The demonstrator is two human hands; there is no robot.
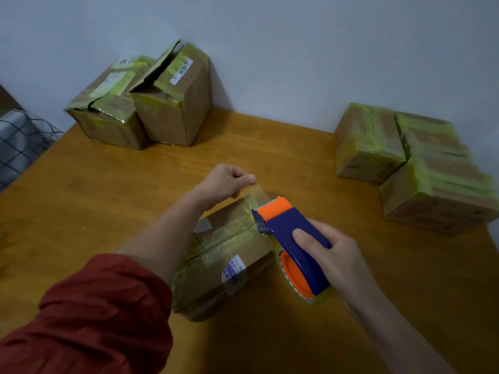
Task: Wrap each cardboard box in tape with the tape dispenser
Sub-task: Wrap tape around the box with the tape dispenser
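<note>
Cardboard box [224, 255] label [233, 269] shows unreadable blue print; right hand [334, 255] grips tape dispenser [291, 230].

The tape dispenser [290, 228] was deep blue with an orange nose and hub. The cardboard box [256, 253] was brown under yellow-green tape [213, 247]. The desk [108, 184] was honey-orange wood, the sleeve [94, 306] rust red, the wall [297, 49] pale grey-blue, the cloth [19, 141] grey with a dark grid
</note>
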